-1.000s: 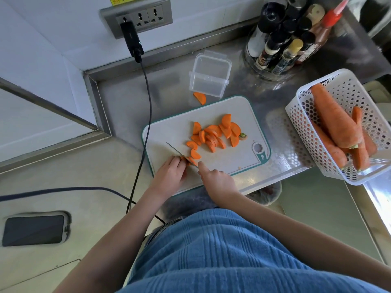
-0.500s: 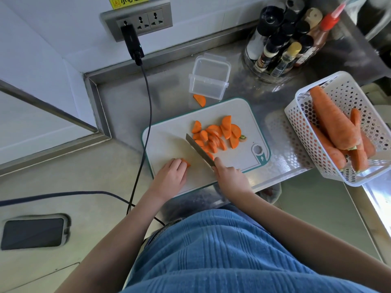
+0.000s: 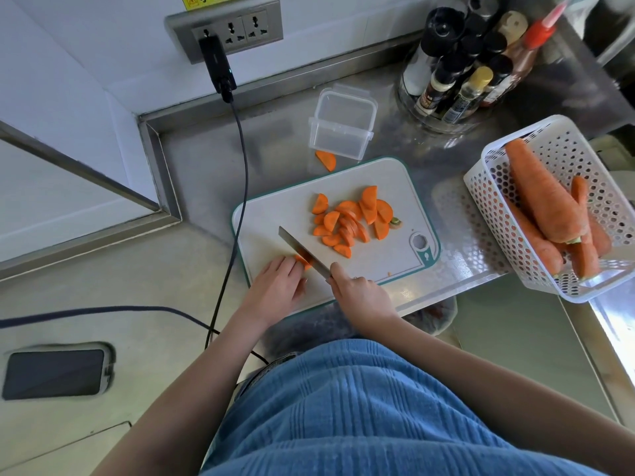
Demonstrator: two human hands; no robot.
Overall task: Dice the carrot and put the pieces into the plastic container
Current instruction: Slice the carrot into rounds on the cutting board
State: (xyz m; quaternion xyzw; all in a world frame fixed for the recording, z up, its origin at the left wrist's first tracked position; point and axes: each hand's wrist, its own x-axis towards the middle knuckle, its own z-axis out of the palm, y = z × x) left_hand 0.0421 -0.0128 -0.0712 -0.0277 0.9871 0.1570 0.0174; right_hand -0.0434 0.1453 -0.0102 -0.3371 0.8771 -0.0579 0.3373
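On the white cutting board (image 3: 271,221) lies a pile of half-moon carrot slices (image 3: 350,221). My left hand (image 3: 275,290) holds down a short carrot stub (image 3: 301,262) at the board's near left. My right hand (image 3: 360,297) grips a knife (image 3: 302,252) whose blade lies across that stub. The clear plastic container (image 3: 342,123) stands empty behind the board. One slice (image 3: 326,160) lies on the counter just in front of the container.
A white perforated basket (image 3: 488,201) with whole carrots sits at the right. A round rack of seasoning bottles (image 3: 457,70) stands at the back right. A black cable (image 3: 240,187) runs from a wall plug down past the board's left edge. A phone (image 3: 55,374) lies far left.
The knife swung from pushing cut slices toward the pile back to the stub under my left hand. My left hand stayed on the stub.
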